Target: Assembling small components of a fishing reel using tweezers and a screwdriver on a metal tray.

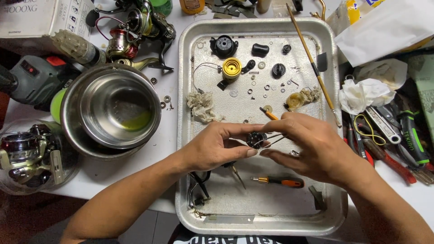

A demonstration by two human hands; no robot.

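Over the metal tray (pixel 190 68), left hand (pixel 217 147) pinches a small dark part (pixel 256 139), right hand (pixel 312 147) grips tweezers (pixel 273 138), orange screwdriver (pixel 278 181) below.

One cam on my head, looking almost straight down at the worktop (pixel 172 97), close range. Metal tray (pixel 332 212) fills centre frame; my forearms enter from the bottom edge.

Steel bowl (pixel 113 108) — orange screwdriver (pixel 281 181).

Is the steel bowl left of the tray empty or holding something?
Not empty: the steel bowl holds a shallow pool of yellowish liquid at its bottom.
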